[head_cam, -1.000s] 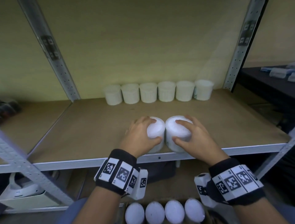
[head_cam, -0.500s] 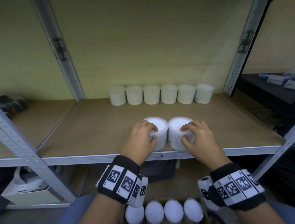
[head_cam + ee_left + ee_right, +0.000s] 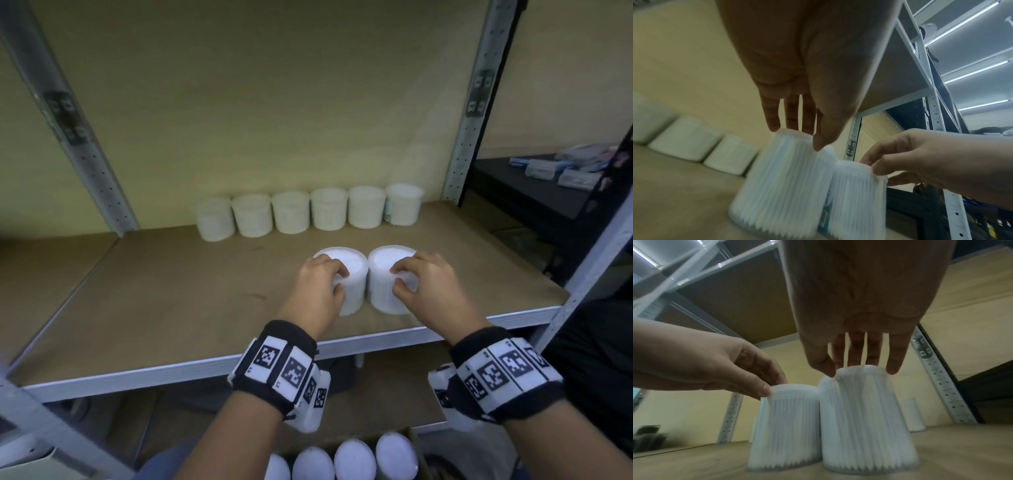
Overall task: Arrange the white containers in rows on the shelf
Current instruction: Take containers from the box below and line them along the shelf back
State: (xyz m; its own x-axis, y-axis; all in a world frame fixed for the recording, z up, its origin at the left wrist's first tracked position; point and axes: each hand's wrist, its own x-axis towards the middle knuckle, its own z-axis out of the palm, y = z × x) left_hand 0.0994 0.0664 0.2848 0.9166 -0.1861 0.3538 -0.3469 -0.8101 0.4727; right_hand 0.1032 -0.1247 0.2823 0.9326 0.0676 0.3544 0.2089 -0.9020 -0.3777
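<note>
We've slid both white containers deeper onto the shelf [image 3: 191,329] than a second ago — off the front edge, still short of the back row [image 3: 308,214]. Left hand [image 3: 317,294] pinches the left container [image 3: 346,284] by its rim, right hand [image 3: 433,291] pinches the right container [image 3: 387,284] likewise; the two touch. Second row is starting — we judge they need pushing further back.

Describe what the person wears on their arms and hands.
Both hands are bare, with no gloves or sleeves. The left hand and right hand each have a black wristband carrying white rectangular blocks printed with black square coded markers. A white camera housing hangs under each wrist.
</note>
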